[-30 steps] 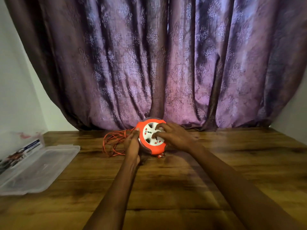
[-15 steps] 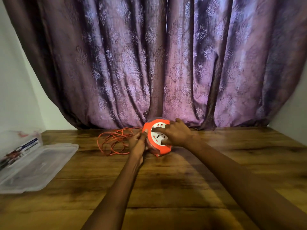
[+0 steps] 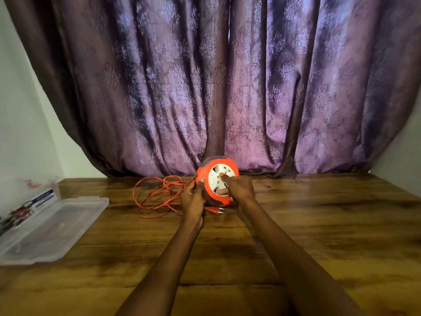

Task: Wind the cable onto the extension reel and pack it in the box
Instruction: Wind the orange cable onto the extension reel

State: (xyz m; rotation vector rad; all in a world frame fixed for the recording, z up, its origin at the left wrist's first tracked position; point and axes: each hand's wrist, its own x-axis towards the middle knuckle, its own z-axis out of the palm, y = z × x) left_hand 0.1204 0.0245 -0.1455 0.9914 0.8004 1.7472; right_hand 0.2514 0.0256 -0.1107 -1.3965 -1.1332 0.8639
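An orange extension reel (image 3: 206,172) with a white socket face stands on edge near the far middle of the wooden table (image 3: 319,224). My left hand (image 3: 192,198) grips its left rim. My right hand (image 3: 239,189) presses fingers into the white face. Loose orange cable (image 3: 157,195) lies in tangled loops on the table to the left of the reel. The orange plug (image 3: 215,210) rests on the table just below the reel, between my wrists.
A clear plastic box (image 3: 32,190) stands at the far left with its flat lid (image 3: 52,229) lying open on the table beside it. A purple curtain (image 3: 227,87) hangs right behind the reel. White walls flank both sides.
The reel's white face has turned under my right hand, whose fingers shifted from the face's upper right toward its middle. The cable loops have shifted slightly.
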